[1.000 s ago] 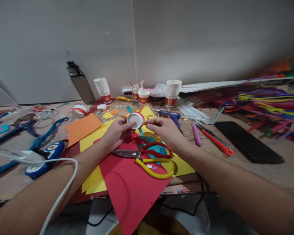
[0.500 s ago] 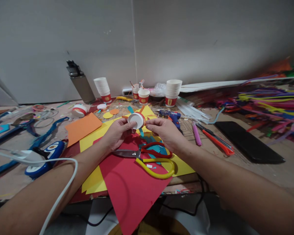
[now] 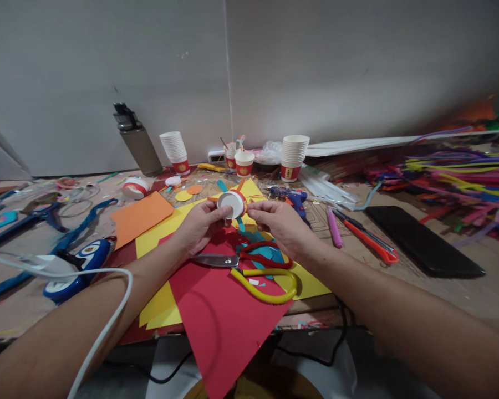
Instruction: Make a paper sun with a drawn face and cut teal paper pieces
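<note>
My left hand (image 3: 202, 224) is closed on a cut-down paper cup (image 3: 232, 205), thumb over its rim, the white hollow inside facing me. Orange and teal paper strips stick out around the cup. At the cup's right side, the fingers of my right hand (image 3: 274, 219) are pinched together against its edge; whatever is between them is too small to make out. Below both hands lie large scissors (image 3: 249, 266) with one red and one yellow handle, resting on red paper (image 3: 228, 327) and teal scraps (image 3: 270, 254).
Yellow paper (image 3: 160, 302) and an orange sheet (image 3: 143, 216) lie on the left. Behind stand stacked paper cups (image 3: 294, 158) and a bottle (image 3: 139, 147). A glue gun (image 3: 297, 200), a utility knife (image 3: 370, 241) and a black phone (image 3: 424, 241) are to the right. A white cable (image 3: 120, 310) crosses my left forearm.
Almost nothing differs. Both hands stay at the cup, with at most a tiny shift of the right fingers along its edge.
</note>
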A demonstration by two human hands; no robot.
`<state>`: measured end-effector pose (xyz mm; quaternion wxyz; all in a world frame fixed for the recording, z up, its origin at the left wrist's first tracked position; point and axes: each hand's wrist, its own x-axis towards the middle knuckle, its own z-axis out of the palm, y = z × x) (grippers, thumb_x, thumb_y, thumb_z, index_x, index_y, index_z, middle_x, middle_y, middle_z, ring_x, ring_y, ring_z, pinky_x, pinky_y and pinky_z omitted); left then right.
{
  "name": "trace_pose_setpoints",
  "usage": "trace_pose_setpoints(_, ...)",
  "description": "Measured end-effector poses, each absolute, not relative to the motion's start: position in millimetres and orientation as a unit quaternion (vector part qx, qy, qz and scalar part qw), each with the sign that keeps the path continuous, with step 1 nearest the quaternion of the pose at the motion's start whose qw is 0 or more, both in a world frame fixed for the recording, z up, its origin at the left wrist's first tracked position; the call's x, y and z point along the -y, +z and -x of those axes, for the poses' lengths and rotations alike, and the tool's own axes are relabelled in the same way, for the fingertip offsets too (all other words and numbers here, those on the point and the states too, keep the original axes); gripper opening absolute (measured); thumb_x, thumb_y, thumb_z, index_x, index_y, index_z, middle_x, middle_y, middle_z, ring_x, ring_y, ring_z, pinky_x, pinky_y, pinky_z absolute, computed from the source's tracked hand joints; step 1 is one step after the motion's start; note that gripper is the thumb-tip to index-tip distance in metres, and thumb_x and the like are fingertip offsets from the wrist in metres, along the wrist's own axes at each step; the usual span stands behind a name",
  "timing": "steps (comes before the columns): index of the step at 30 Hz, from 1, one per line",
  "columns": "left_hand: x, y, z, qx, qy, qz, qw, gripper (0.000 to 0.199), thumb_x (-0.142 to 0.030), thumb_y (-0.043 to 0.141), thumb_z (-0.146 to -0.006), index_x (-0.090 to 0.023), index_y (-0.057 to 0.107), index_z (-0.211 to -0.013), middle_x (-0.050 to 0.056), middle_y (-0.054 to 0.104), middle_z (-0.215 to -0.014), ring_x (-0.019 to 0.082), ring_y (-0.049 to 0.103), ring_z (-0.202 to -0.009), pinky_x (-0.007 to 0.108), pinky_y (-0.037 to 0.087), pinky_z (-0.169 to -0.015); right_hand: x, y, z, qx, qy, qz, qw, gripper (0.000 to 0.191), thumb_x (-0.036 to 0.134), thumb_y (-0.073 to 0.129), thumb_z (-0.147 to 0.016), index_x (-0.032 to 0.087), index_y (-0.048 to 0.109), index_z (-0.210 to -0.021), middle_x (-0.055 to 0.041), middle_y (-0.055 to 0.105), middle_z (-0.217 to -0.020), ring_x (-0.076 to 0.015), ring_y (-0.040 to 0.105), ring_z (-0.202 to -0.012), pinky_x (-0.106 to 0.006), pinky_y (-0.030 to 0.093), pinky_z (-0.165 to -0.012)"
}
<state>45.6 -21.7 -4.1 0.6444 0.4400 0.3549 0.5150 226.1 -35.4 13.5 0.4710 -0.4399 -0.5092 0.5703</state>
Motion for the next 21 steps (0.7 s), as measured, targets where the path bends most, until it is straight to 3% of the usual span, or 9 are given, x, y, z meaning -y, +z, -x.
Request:
trace_pose_setpoints(9, 24, 1, -44, -0.355, 0.528, -0.427, 0.642, 0.028, -0.024, 0.081, -0.065, -0.007, 0.069, -0.084, 0.006, 0.066, -0.074, 0.007, 0.054, -0.058, 0.020, 0.043, -0.058, 34, 15, -228, 0.524, 0.558, 0.441, 0.469, 0.017, 0.023, 0.070, -0.067, 0.020, 0.072, -0.083, 0.0004, 0.064, -0.076, -0.0083, 0.042, -0.057, -0.026, 0.033, -0.054)
trace_pose_setpoints(16, 20, -1, -44, -0.350, 0.539, -0.400, 0.654, 0.025, -0.021, 0.080, -0.066, -0.007, 0.069, -0.083, 0.006, 0.067, -0.077, 0.008, 0.056, -0.061, 0.020, 0.046, -0.059, 31, 18, -232, 0.514, 0.578, 0.428, 0.467, 0.024, 0.033, 0.071, -0.071, 0.018, 0.071, -0.089, -0.0002, 0.060, -0.077, -0.0079, 0.043, -0.060, -0.024, 0.034, -0.055)
trace_pose_setpoints(21, 19, -3, -42, -0.343, 0.522, -0.390, 0.677, 0.024, -0.019, 0.078, -0.068, -0.008, 0.070, -0.087, 0.007, 0.069, -0.086, 0.008, 0.059, -0.068, 0.019, 0.048, -0.062, 25, 21, -238, 0.460, 0.566, 0.421, 0.539, 0.027, 0.036, 0.073, -0.068, 0.019, 0.061, -0.085, 0.0033, 0.053, -0.074, -0.0077, 0.044, -0.060, -0.023, 0.033, -0.052)
